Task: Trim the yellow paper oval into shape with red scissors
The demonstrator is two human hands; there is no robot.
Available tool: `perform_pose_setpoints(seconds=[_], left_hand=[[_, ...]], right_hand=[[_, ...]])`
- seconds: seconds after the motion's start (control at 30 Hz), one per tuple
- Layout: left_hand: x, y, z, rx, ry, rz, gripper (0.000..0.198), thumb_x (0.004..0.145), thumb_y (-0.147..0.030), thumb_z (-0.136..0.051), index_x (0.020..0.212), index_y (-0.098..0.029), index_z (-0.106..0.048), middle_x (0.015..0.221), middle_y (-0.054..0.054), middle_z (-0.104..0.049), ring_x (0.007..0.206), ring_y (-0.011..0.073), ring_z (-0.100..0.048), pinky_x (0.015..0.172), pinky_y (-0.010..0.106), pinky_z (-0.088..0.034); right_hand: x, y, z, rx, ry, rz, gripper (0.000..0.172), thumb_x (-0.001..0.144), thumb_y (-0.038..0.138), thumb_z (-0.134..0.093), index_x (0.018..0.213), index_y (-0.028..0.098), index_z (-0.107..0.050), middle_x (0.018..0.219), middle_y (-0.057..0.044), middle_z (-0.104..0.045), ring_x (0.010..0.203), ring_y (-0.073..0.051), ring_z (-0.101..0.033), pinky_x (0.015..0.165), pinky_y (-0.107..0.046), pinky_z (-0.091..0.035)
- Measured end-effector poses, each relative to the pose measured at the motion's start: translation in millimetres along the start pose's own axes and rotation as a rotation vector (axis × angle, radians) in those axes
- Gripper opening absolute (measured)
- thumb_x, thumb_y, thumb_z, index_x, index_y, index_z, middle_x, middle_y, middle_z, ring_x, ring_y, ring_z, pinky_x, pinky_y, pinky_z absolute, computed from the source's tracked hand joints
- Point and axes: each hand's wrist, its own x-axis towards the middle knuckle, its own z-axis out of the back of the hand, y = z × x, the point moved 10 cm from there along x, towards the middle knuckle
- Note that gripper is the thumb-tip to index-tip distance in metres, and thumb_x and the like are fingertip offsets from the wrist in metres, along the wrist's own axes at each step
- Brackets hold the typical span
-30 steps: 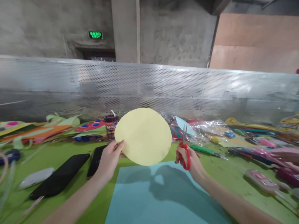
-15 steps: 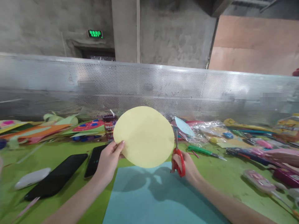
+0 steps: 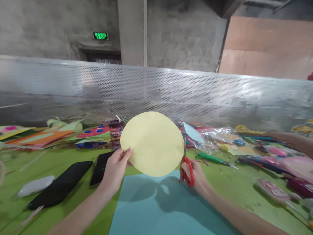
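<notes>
Nearest, a blue paper sheet [image 3: 156, 209] lies flat on the green table [image 3: 234, 186]. Above it, the left hand [image 3: 114, 169] pinches a yellow paper oval [image 3: 152, 143] by its lower-left edge, holding it upright, facing the viewer. The right hand [image 3: 195, 174], fingers curled through the handles, grips red-handled scissors [image 3: 187, 166] whose nearly closed blades point up along the oval's right edge; a perforated metal barrier [image 3: 220, 94] stands behind.

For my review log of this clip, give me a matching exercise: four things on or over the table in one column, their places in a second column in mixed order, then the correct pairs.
Things:
1. yellow paper disc
2. red scissors
3. blue sheet
4. black phone

Places:
A. flat on the green table, below both hands
B. lying left of the left hand
C. pinched at its edge by the left hand
D. in the right hand, blades at the disc's right edge

Pairs: 1-C, 2-D, 3-A, 4-B
</notes>
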Motion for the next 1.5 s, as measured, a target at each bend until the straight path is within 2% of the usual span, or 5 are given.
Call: perform_pose_setpoints(seconds=[0.37, 0.67, 0.97, 1.2, 1.5], left_hand=[[-0.5, -0.7, -0.4, -0.016, -0.004, -0.009, 0.034, 0.065, -0.038, -0.057, 0.091, -0.016, -0.058, 0.093, 0.007, -0.063, 0.079, 0.0212, -0.058, 0.059, 0.028, -0.048], [-2.1, -2.1, -1.8, 0.002, 0.018, -0.022, 0.041, 0.066, -0.040, -0.056, 0.100, -0.016, -0.055, 0.096, 0.008, -0.062, 0.079, 0.0215, -0.058, 0.057, 0.028, -0.048], [-1.7, -1.5, -1.7, 0.019, 0.017, -0.030, 0.042, 0.067, -0.040, -0.055, 0.101, -0.016, -0.055, 0.094, 0.008, -0.062, 0.079, 0.0217, -0.058, 0.056, 0.028, -0.048], [-2.7, -2.3, -2.3, 0.017, 0.023, -0.028, 0.042, 0.067, -0.039, -0.055, 0.101, -0.016, -0.054, 0.096, 0.008, -0.061, 0.079, 0.0216, -0.057, 0.057, 0.028, -0.047], [-2.6, -4.5, -1.8, 0.003, 0.010, -0.042, 0.044, 0.067, -0.040, -0.055, 0.102, -0.015, -0.054, 0.092, 0.009, -0.062, 0.077, 0.0221, -0.057, 0.057, 0.029, -0.047]], right_hand=[[-2.1, 3.9, 0.6, -0.029, -0.003, -0.016, 0.019, 0.067, 0.028, -0.038, 0.052, 0.018, -0.040, 0.037, 0.003, -0.048, 0.034, -0.009, -0.043, 0.037, -0.020, -0.032], [-1.3, 3.1, 0.5, -0.047, -0.006, -0.002, 0.018, 0.068, 0.028, -0.038, 0.053, 0.018, -0.040, 0.036, 0.003, -0.047, 0.035, -0.010, -0.044, 0.038, -0.020, -0.033], [-0.7, -2.5, 0.9, -0.027, 0.001, 0.017, 0.023, 0.072, 0.035, -0.039, 0.057, 0.018, -0.041, 0.037, 0.004, -0.047, 0.035, -0.010, -0.044, 0.037, -0.020, -0.034], [-0.2, -5.4, -1.2, 0.016, 0.001, 0.004, 0.020, 0.072, 0.028, -0.037, 0.055, 0.018, -0.040, 0.035, 0.005, -0.046, 0.033, -0.009, -0.045, 0.036, -0.018, -0.033], [-1.0, -3.4, 0.2, 0.016, 0.001, -0.023, 0.018, 0.069, 0.027, -0.037, 0.054, 0.018, -0.040, 0.036, 0.004, -0.047, 0.033, -0.009, -0.045, 0.035, -0.019, -0.032]])
